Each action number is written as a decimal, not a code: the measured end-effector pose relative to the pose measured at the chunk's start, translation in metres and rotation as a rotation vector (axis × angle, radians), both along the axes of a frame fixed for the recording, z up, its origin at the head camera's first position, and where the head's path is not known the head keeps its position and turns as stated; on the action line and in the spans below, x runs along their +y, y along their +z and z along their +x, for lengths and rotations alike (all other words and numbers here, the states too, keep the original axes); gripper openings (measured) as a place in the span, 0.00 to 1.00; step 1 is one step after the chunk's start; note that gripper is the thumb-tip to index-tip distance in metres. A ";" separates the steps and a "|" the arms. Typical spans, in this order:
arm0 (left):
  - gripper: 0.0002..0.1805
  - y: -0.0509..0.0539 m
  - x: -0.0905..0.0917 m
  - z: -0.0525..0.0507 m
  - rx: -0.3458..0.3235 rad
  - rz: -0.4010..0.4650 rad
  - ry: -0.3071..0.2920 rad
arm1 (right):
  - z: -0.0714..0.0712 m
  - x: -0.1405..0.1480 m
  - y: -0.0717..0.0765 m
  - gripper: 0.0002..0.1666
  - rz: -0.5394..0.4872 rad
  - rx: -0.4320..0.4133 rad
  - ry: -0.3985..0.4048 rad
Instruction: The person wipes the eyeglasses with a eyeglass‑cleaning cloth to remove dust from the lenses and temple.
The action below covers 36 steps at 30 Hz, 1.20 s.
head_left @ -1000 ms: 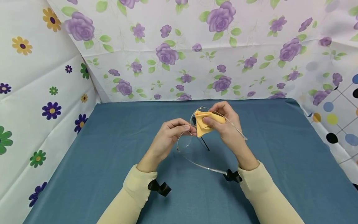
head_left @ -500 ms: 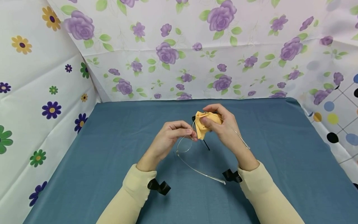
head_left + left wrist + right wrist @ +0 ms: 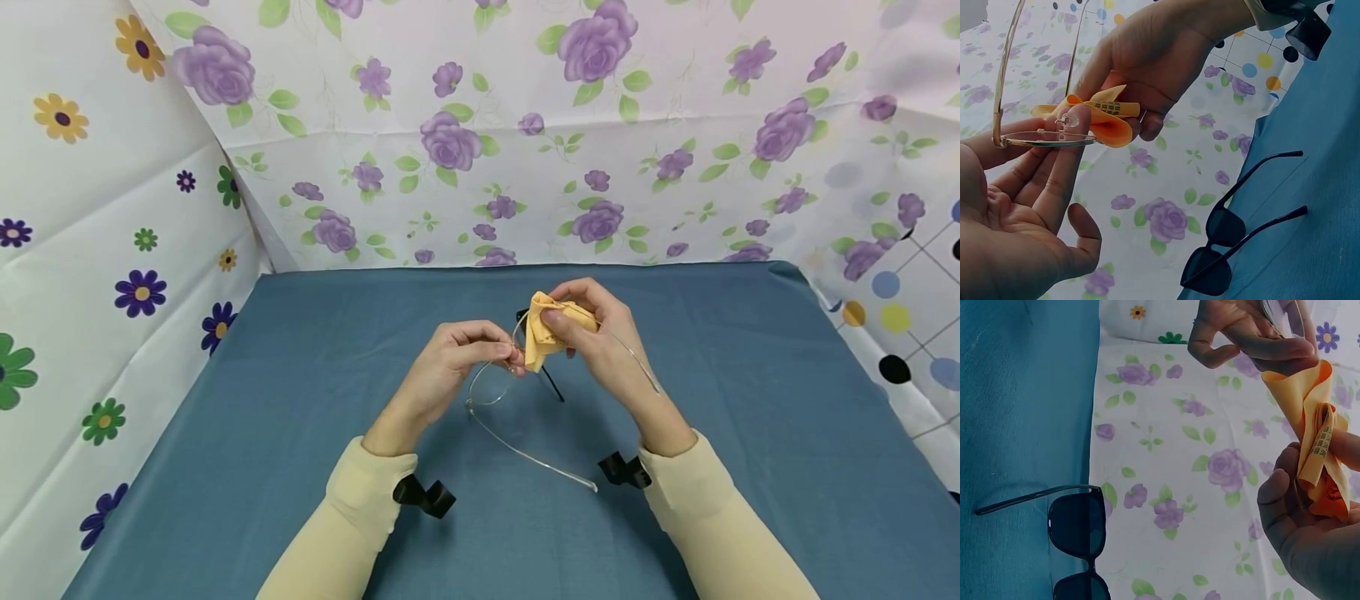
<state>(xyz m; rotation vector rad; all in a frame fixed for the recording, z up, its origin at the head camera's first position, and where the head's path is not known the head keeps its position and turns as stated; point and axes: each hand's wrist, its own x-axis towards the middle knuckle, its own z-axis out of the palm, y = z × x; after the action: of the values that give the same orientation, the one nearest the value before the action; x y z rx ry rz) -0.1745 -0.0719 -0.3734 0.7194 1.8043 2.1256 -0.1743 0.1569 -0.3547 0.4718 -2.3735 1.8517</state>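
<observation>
My left hand [image 3: 457, 362] pinches thin gold-rimmed eyeglasses [image 3: 491, 389] near the bridge, by the clear nose pad. In the left wrist view one round lens [image 3: 1041, 137] lies almost edge-on beside those fingers. A folded yellow cleaning cloth [image 3: 538, 333] is gripped in my right hand [image 3: 611, 350], wrapped around the other lens, which it mostly hides. One temple arm of the eyeglasses hangs toward me; the other runs along my right wrist. The right wrist view shows printed marks on the cloth [image 3: 1304, 400] between thumb and fingers.
Black sunglasses [image 3: 1210, 272] lie on the blue tablecloth [image 3: 300, 400] beyond my hands, partly hidden by them in the head view. Flower-printed white sheets [image 3: 450, 200] stand behind and beside the table. Black wrist mounts [image 3: 425, 497] stick out from both cuffs.
My right hand and the cloth have shifted slightly over the far lens, covering more of it. The eyeglasses have tilted, and the near temple arm's tip has swung lower. My left hand stays nearly still.
</observation>
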 end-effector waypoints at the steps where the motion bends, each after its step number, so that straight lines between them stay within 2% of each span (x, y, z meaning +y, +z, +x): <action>1: 0.10 0.000 0.000 0.000 0.000 -0.003 -0.005 | 0.000 0.000 0.000 0.18 0.005 -0.006 0.004; 10: 0.09 0.000 -0.002 -0.002 -0.018 -0.047 -0.039 | 0.000 0.002 0.000 0.23 0.122 -0.015 0.040; 19: 0.09 0.002 -0.004 -0.002 -0.032 -0.077 -0.033 | 0.000 0.001 -0.002 0.34 0.344 0.122 0.040; 23: 0.09 0.003 -0.006 -0.001 -0.030 -0.096 -0.027 | -0.001 0.002 -0.003 0.32 0.391 0.146 0.053; 30: 0.08 0.006 -0.007 -0.001 -0.019 -0.100 -0.022 | -0.002 0.007 -0.004 0.25 0.414 0.158 0.065; 36: 0.09 0.006 -0.009 -0.001 0.006 -0.093 -0.017 | -0.002 0.008 -0.006 0.25 0.442 0.230 0.015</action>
<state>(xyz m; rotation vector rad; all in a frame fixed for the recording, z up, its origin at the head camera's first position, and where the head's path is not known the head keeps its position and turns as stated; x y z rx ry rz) -0.1754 -0.0804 -0.3676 0.7164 1.8799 2.0156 -0.1763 0.1650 -0.3604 0.6960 -2.6081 1.1884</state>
